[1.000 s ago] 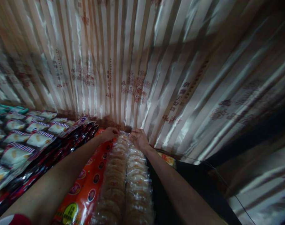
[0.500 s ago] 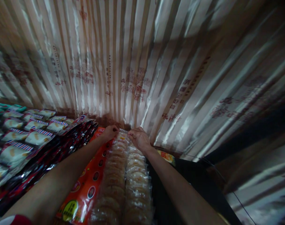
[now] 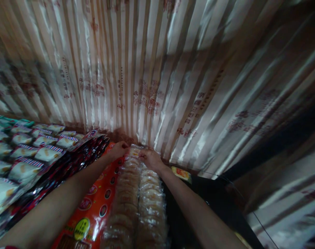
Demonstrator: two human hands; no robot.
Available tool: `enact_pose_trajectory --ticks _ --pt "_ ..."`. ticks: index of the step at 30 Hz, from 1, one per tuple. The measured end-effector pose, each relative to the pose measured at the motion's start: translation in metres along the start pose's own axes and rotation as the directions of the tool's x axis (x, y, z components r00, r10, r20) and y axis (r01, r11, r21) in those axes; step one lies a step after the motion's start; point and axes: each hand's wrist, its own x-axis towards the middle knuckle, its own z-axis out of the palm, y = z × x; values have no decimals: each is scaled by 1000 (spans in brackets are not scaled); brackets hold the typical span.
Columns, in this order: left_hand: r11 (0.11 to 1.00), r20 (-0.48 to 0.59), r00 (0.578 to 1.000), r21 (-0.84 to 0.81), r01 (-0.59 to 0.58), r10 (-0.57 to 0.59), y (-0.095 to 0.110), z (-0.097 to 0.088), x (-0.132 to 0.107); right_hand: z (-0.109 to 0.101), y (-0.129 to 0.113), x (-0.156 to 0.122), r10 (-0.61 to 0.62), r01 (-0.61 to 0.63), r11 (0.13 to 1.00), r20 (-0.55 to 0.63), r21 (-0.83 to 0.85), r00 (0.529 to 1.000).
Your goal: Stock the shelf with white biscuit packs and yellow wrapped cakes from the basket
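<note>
Two long rows of round, flat, biscuit-like pieces in clear wrappers (image 3: 126,197) (image 3: 151,200) run away from me side by side. At the far end of the left row lies a clear plastic packet (image 3: 134,152) with a small yellow-orange mark. My left hand (image 3: 119,150) has its fingers closed in a pinch at the packet's left edge. From the other side, my right hand (image 3: 151,159) pinches its right edge, above the far end of the right row. An orange printed bag (image 3: 96,200) lies flat under my left forearm, beside the left row.
Dark red shiny packets (image 3: 79,159) are stacked left of the orange bag, with white striped-top packets (image 3: 48,152) beyond. A yellow packet (image 3: 181,173) sits on the black surface (image 3: 211,197) at right. Behind hangs a pleated, printed sheet (image 3: 147,69).
My right hand has shifted slightly left and nearer, over the packet's right side. My left hand has moved slightly left. The view has shifted a little.
</note>
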Motion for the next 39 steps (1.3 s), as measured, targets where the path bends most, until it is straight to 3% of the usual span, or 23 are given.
enact_pose_trajectory --ticks 5,8,15,20,26,34,39 --pt "999 133 991 9 -32 30 -2 -6 -5 2 -2 -1 48 -48 999 -28 20 998" --pt "999 155 987 5 -37 36 -1 -4 -7 1 -4 -1 69 -68 998 -62 8 996" --pt "999 53 998 5 -45 45 3 3 -4 -3 -10 -4 130 -129 991 -113 16 985" --pt "999 -25 999 32 -40 41 1 9 -5 -5 -11 -11 74 -75 997 -225 1 972" --pt "999 -101 994 37 -29 32 -1 15 -6 -9 -15 -22 -49 46 999 -94 -29 994" --pt "999 -149 988 0 -38 38 -2 18 -4 2 -15 -23 44 -31 991 -94 129 995" --pt "997 -146 988 -55 -60 52 -2 12 -12 5 -15 -23 75 -64 992 -100 113 992"
